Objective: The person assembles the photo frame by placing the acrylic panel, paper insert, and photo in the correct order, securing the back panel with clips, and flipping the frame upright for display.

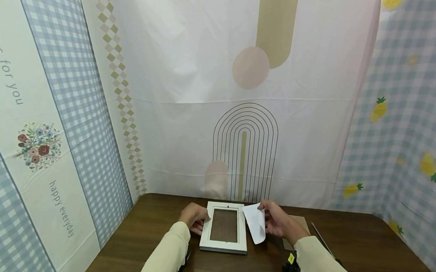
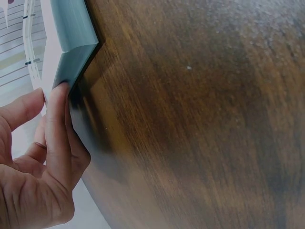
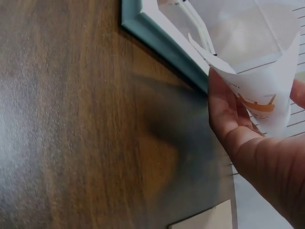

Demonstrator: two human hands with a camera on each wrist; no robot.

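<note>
A white picture frame lies on the brown table, its middle open so that the wood shows through. My left hand grips the left side of it, thumb on top and fingers at the outer edge, as the left wrist view shows on the frame's side. To the right, my right hand holds a bent white sheet of paper by its edge, beside the frame's right side. In the right wrist view the paper curls and carries an orange print.
A brown board lies partly under my right forearm. Further right is a thin long rod-like thing. Wooden table stretches to both sides, with a patterned cloth hanging behind it.
</note>
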